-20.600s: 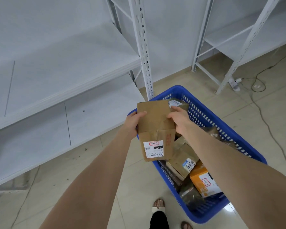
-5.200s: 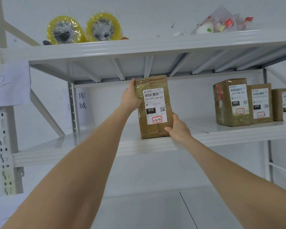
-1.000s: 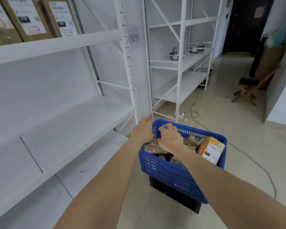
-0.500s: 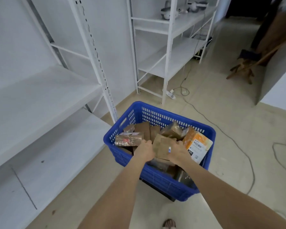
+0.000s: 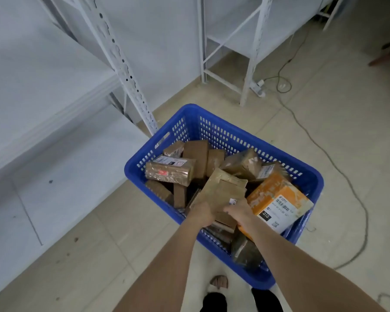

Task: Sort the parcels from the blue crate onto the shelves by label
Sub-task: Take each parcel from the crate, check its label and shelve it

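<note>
The blue crate (image 5: 223, 129) stands on the floor in front of me, filled with several brown parcels. Both my hands reach into its near side. My left hand (image 5: 202, 213) and my right hand (image 5: 239, 210) grip the near end of one brown taped parcel (image 5: 223, 188), which tilts up out of the pile. An orange parcel (image 5: 279, 203) with a white label marked 010 leans against the crate's right side. A taped parcel (image 5: 169, 172) with a white label lies at the crate's left.
White metal shelves (image 5: 54, 140) run along the left, with a perforated upright (image 5: 122, 64) just behind the crate. Another white rack (image 5: 248, 52) stands at the back. A power strip (image 5: 258, 87) and cable (image 5: 338, 167) lie on the tiled floor to the right. My feet (image 5: 218, 282) are below.
My view has tipped further down onto the crate. Both hands have kept their hold on the brown parcel and raised its far end a little out of the pile.
</note>
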The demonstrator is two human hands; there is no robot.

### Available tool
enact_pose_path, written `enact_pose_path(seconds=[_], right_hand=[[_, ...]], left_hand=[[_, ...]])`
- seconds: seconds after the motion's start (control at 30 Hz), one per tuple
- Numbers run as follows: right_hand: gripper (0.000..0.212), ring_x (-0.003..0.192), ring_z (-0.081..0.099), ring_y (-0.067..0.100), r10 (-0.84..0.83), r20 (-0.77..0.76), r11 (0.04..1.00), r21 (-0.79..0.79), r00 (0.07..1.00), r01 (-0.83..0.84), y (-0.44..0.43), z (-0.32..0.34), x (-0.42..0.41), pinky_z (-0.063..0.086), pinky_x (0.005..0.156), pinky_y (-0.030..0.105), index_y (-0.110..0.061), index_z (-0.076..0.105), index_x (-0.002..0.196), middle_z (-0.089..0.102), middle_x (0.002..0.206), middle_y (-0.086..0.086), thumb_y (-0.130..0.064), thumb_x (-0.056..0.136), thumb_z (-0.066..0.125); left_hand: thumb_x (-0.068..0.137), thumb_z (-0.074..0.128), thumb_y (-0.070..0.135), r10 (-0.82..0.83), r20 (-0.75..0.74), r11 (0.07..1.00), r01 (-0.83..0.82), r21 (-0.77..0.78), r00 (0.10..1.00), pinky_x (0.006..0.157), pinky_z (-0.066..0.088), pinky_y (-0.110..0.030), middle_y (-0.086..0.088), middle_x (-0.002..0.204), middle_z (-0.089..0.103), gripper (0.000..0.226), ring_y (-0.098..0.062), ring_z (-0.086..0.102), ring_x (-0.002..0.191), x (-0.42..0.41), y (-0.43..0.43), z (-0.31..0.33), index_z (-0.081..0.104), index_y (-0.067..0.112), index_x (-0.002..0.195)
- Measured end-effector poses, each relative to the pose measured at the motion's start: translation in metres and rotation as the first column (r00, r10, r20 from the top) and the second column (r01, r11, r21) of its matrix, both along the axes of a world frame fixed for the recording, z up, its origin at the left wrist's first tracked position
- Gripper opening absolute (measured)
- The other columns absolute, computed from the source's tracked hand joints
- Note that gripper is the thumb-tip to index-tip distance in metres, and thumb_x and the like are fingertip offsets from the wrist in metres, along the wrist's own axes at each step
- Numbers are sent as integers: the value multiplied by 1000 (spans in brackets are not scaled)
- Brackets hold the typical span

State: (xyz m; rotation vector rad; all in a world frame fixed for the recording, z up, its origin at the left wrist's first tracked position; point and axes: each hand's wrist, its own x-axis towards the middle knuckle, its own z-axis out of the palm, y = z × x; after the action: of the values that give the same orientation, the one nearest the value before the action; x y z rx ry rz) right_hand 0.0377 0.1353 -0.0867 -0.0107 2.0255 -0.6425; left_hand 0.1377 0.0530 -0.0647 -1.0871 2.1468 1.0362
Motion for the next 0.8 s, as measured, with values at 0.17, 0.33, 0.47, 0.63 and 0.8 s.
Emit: enact_pose_path(seconds=[0.17, 0.33, 0.47, 0.63, 0.8], right_hand=[[66, 114, 53, 31, 15, 51, 999, -29, 999, -13, -6, -1, -5, 47, 97, 39, -8, 34, 140, 53, 124, 15, -16, 84, 69], [48, 97, 51, 22, -40, 170, 998, -34, 985, 46, -10, 17, -13, 48, 85, 36, -8, 51, 123, 56, 113, 10, -17, 82, 74], [34, 97, 49, 21, -56, 289, 989, -114, 956, 93, -21, 59, -15, 45, 81, 33, -8, 53, 109, 55, 110, 10, -24, 86, 72], [44, 98, 60, 25, 13, 315, 952, -294, 949, 85, -43, 128, -19, 47, 84, 38, -10, 56, 116, 63, 114, 13, -48, 96, 50], [67, 94, 64, 25, 6, 436, 892, -408, 900, 192, -60, 205, -29, 50, 85, 38, -6, 63, 109, 70, 100, 11, -67, 90, 42]], left_hand=[[92, 56, 25, 226, -67, 973, -222, 66, 972, 91, 43, -30, -12, 124, 57, 39, -26, 53, 115, -5, 7, -3, 51, 9, 128], [87, 66, 25, 500, -147, 866, -492, 90, 854, 91, 48, -33, -10, 124, 57, 48, -25, 56, 111, -1, 2, 12, 48, 9, 129], [86, 66, 21, 689, -279, 717, -686, 128, 668, 90, 52, -39, -3, 120, 59, 39, -19, 58, 102, 2, -4, 50, 48, 21, 120], [79, 67, 9, 627, -451, 703, -710, -22, 635, 91, 45, -24, -3, 128, 53, 59, -17, 54, 112, 10, -26, 138, 46, 15, 135], [75, 62, -2, 430, -534, 710, -638, -297, 728, 79, 33, -11, -8, 118, 49, 50, -19, 52, 101, 42, -31, 221, 59, 21, 119]])
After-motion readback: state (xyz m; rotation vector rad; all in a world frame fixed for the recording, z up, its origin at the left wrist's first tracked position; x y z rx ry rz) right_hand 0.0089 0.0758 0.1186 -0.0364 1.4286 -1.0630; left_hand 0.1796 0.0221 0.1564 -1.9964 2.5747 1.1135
